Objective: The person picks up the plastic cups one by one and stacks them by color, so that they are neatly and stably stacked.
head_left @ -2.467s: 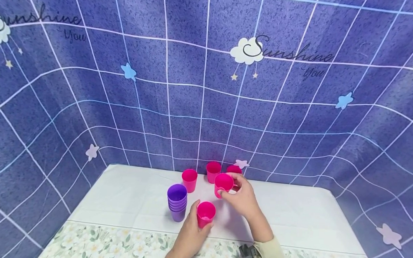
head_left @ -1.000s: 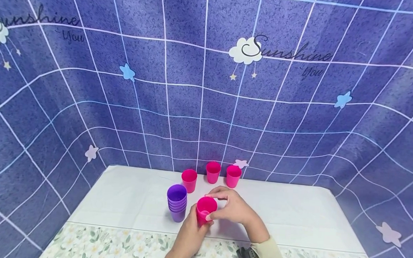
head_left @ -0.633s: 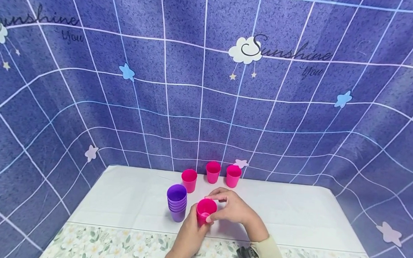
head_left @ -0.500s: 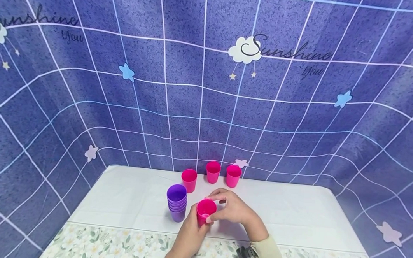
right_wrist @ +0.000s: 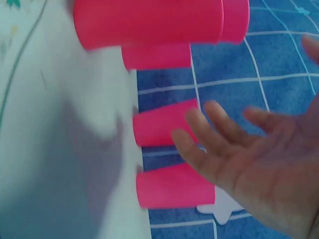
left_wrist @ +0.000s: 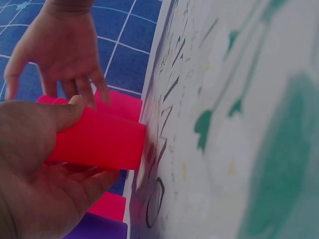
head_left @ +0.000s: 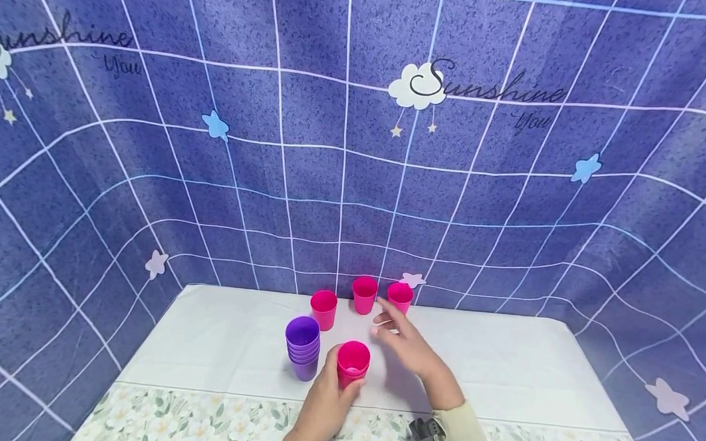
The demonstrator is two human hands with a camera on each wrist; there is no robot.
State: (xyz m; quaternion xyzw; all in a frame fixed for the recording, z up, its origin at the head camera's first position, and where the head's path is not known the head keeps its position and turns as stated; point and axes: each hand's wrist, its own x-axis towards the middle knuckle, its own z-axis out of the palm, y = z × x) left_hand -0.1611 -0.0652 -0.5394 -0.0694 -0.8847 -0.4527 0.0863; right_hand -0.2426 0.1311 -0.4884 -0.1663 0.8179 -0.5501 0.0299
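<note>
Pink cups [head_left: 353, 366], wht tbl [head_left: 513, 372], floral strip [head_left: 199, 417], blu bkdrp [head_left: 310, 168]

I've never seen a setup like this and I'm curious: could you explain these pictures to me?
No machine here, just a person's bare left hand and right hand. The wide picture is taken from the person's head, looking forward and down; the two closer ones from the wrists. On the white surface stand a purple cup stack and, farther back, three single pink cups. The left hand holds a small pink cup stack. The right hand holds nothing and hovers near the single cups.
</note>
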